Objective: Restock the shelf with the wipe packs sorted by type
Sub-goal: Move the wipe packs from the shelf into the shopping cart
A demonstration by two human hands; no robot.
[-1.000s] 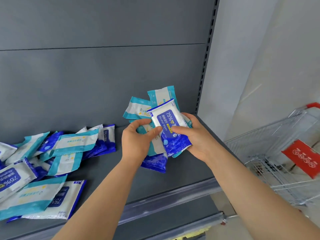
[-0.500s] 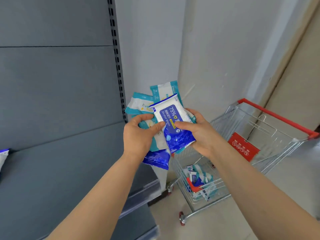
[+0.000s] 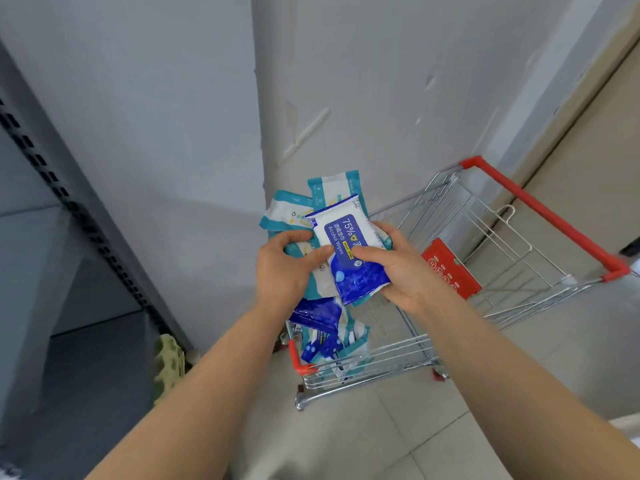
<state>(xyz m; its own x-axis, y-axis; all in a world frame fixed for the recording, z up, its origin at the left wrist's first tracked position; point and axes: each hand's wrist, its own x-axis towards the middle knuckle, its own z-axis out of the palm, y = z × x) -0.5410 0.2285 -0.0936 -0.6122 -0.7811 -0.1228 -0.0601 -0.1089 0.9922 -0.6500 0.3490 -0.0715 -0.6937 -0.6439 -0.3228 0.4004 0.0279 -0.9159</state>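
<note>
A bundle of wipe packs is held in front of me above the shopping cart [image 3: 519, 258]. My left hand [image 3: 284, 268] grips the teal-and-white packs [image 3: 294, 213] and a dark blue pack [image 3: 317, 315] hanging below it. My right hand [image 3: 394, 268] pinches the front blue-and-white alcohol wipes pack [image 3: 349, 247] with the thumb on its face. More wipe packs [image 3: 332, 348] lie in the bottom of the cart. The grey shelf [image 3: 41, 271] shows only at the left edge; no packs on it are in view.
The wire cart has a red handle [image 3: 543, 209] and a red sign plate [image 3: 450, 268]. A pale wall corner stands behind it. A greenish object [image 3: 169, 362] sits on the floor by the shelf's upright. Light floor tiles lie below my arms.
The view has swung right, from the shelf with its piles of packs to the cart. Both hands keep the same hold on the bundle, which now hangs over the cart.
</note>
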